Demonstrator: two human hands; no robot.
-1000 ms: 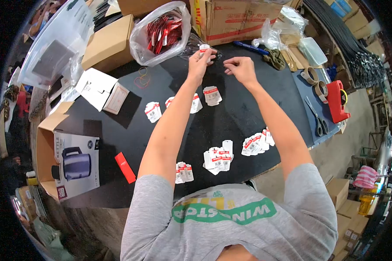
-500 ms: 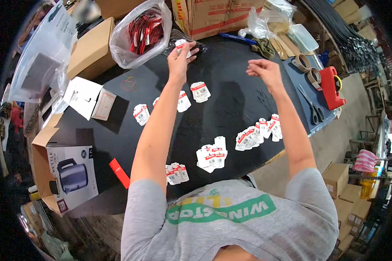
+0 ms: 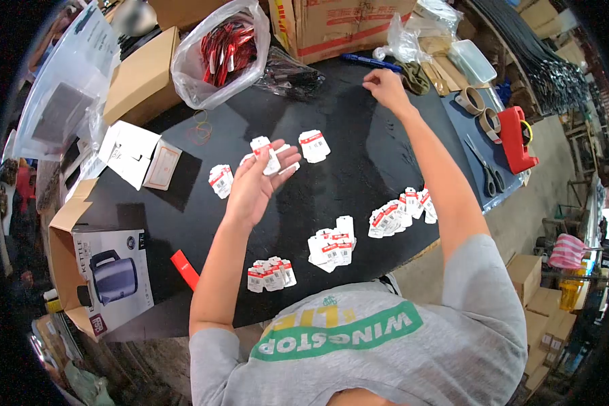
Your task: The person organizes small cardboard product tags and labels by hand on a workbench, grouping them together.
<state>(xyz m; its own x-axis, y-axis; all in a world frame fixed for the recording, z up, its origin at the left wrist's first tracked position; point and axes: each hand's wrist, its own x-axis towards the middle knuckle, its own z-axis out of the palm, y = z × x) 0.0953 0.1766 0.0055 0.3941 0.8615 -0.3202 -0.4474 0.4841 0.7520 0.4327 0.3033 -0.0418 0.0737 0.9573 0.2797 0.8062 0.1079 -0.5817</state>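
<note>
left hand (image 3: 257,181) pinching a tag (image 3: 262,146), right hand (image 3: 384,84) curled, can't tell on what, piles (image 3: 331,247) done below the fingers, bag (image 3: 195,74) beyond still stuffed

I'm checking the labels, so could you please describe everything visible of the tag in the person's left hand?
The tag is a small white card, seemingly paper, with a red band across it and dark print too small to read. It stands roughly upright, slightly tilted, and is held at its lower end by the left hand, which hovers palm up above the black table. Similar tags lie flat nearby. Nothing else touches it.
</note>
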